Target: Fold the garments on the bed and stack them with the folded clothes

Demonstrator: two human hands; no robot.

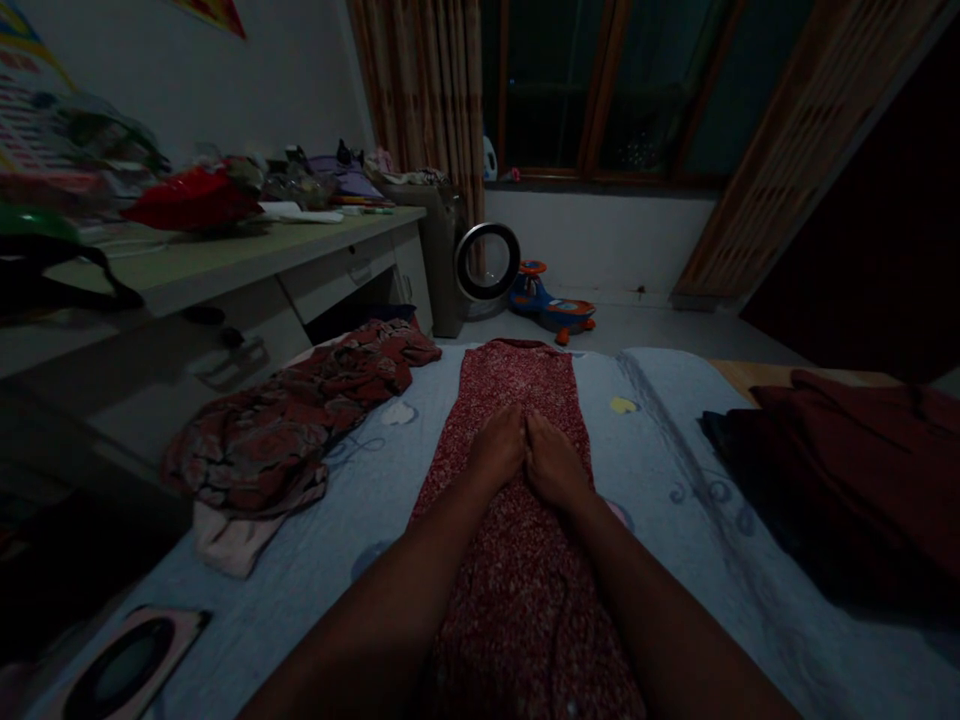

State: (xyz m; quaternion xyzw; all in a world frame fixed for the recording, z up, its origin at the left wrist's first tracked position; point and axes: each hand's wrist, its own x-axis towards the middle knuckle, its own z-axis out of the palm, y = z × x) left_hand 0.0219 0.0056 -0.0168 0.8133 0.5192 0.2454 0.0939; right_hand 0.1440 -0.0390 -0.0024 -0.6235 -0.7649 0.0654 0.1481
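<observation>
Both forearms reach forward over a light blue bedsheet. At the left lies a crumpled dark red garment. In the middle, a red speckled cloth stretches lengthwise down the bed, and the left hand and right hand press flat on it, touching side by side, fingers together, gripping nothing. Dark maroon clothes lie at the right.

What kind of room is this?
Probably a bedroom at home. Both hands press a red speckled garment flat on a bed sheet, with a cluttered desk and curtained window nearby.
</observation>
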